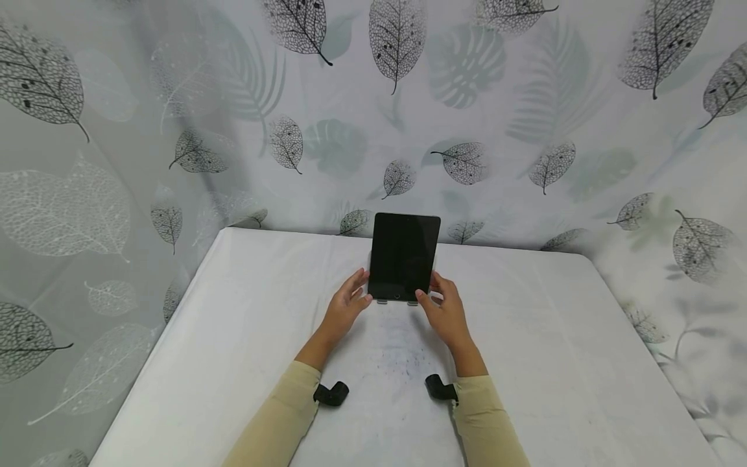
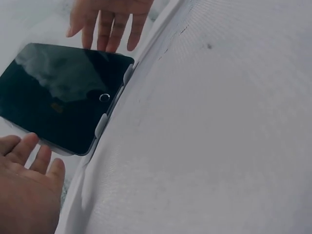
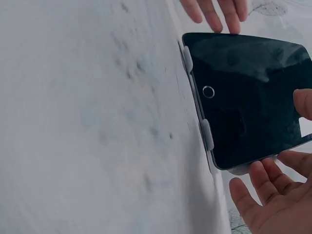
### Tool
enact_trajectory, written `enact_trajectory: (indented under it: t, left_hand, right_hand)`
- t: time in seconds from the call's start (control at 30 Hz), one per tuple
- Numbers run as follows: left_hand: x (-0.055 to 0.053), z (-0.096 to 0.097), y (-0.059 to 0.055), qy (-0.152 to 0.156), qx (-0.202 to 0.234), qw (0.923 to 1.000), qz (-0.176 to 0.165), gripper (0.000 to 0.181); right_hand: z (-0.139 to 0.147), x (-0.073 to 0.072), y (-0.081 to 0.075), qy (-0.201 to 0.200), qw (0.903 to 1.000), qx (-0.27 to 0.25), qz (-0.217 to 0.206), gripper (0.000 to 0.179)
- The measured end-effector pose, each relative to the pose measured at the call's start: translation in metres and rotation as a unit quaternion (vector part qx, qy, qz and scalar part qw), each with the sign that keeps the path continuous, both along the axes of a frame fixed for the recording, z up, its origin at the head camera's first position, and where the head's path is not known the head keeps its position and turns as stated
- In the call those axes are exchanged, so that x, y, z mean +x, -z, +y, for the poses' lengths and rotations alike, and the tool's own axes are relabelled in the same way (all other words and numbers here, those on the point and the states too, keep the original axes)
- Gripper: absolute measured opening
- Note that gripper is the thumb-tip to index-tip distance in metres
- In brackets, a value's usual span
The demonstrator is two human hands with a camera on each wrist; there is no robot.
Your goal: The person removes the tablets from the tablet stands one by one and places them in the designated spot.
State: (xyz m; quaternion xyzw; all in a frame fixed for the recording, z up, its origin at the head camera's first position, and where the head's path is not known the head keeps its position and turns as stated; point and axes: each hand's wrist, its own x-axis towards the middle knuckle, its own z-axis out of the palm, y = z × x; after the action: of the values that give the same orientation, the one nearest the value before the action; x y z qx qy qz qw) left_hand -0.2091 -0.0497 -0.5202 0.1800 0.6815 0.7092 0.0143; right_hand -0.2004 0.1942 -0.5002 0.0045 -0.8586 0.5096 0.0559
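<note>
A black tablet (image 1: 404, 256) with a round home button leans back on a light stand, its lower edge behind two small lips (image 3: 207, 134). My left hand (image 1: 344, 308) is at the tablet's left edge, fingers loosely spread; in the left wrist view its fingertips (image 2: 32, 138) come right up to that edge. Along the opposite edge is my right hand (image 1: 446, 311). Its fingertips (image 3: 267, 165) meet the side in the right wrist view, while the thumb (image 3: 303, 103) overlaps the screen. Most of the stand is hidden behind the tablet.
A white cloth covers the table (image 1: 280, 279), with faint bluish marks (image 1: 403, 360) in front of the tablet. Leaf-patterned curtains (image 1: 350, 97) hang behind and at both sides. Black angled pieces (image 1: 331, 394) are fixed at both sleeve cuffs.
</note>
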Motion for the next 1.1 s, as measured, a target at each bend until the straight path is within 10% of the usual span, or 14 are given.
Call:
enact_trajectory:
  t: [0.33,0.6,0.9,1.1]
  left_hand:
    - [-0.003,0.013,0.010,-0.025,-0.012,0.9994,-0.022,0.062]
    - [-0.005,0.024,0.012,-0.109,-0.002,0.9933,-0.038,0.050]
    - [-0.008,0.045,0.014,-0.308,-0.026,0.9490,-0.063,0.027]
    - [-0.010,0.052,0.012,-0.349,-0.046,0.9343,-0.058,0.025]
  right_hand:
    - [-0.006,-0.006,0.028,0.094,0.9835,-0.144,0.056,0.050]
    - [-0.013,-0.013,0.035,0.156,0.9686,-0.163,0.105,0.035]
    - [-0.022,-0.015,0.035,0.216,0.9633,-0.121,0.103,0.030]
    - [-0.024,-0.015,0.035,0.225,0.9646,-0.101,0.093,0.025]
